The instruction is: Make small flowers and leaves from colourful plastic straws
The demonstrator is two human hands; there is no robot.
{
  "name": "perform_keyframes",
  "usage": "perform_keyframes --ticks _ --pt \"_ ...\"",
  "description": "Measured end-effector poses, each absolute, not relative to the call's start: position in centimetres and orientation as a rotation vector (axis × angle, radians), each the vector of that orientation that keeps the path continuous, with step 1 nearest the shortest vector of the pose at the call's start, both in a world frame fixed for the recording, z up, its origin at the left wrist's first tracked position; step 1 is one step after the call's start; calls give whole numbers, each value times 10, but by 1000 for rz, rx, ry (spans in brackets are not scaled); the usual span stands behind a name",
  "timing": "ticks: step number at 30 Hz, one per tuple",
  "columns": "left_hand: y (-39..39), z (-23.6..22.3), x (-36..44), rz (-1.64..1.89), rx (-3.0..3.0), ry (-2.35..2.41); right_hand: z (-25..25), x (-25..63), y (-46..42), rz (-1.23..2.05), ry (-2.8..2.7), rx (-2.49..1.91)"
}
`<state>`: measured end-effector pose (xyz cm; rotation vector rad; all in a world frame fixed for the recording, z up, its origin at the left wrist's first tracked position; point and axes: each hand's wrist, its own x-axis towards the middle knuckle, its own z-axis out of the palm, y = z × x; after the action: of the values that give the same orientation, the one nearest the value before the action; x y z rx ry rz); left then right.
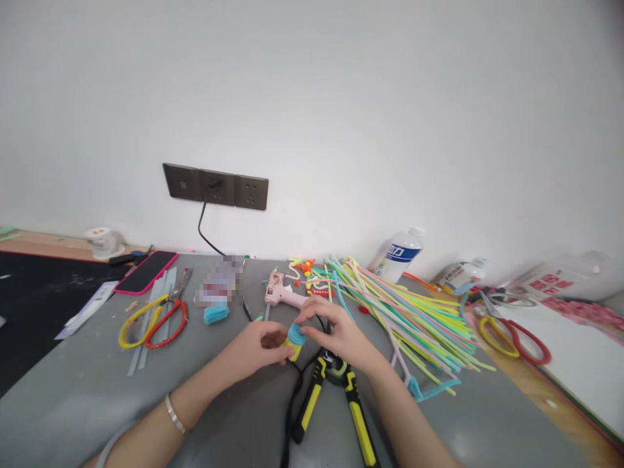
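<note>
A small blue-and-yellow piece [295, 338] is held between 2 bare hands, just on the near side of a pink glue gun [287, 296]. Its long axis runs nearly up and down in the view, leaning slightly: the ribbed blue end points up and away from the wearer, the yellow end down and towards them. The left hand [260, 348] has its fingers curled, pinching the yellow part between thumb and fingers. The right hand [336, 328] pinches the blue end between thumb and fingertips.

Nearer the wearer than the glue gun, black-and-yellow pliers [335, 390] lie with their 2 handles spread towards the wearer. To the right of the glue gun, many pastel fuzzy stems [419, 312] fan out, with a white-capped bottle [397, 255] behind them. To its left are a light blue bundle [216, 315], scissors with 1 yellow and 1 red handle loop [168, 315], and, farther left, a pink-edged phone [147, 272]. All rest on a gray surface [214, 416].
</note>
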<state>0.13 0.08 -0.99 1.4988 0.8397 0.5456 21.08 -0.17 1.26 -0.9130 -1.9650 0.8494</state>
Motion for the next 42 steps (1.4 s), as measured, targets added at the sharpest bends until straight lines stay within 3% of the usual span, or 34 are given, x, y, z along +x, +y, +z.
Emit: perform_keyframes --ticks 42 --pt "2 -10 3 565 1511 870 7 209 2 923 -1887 -983"
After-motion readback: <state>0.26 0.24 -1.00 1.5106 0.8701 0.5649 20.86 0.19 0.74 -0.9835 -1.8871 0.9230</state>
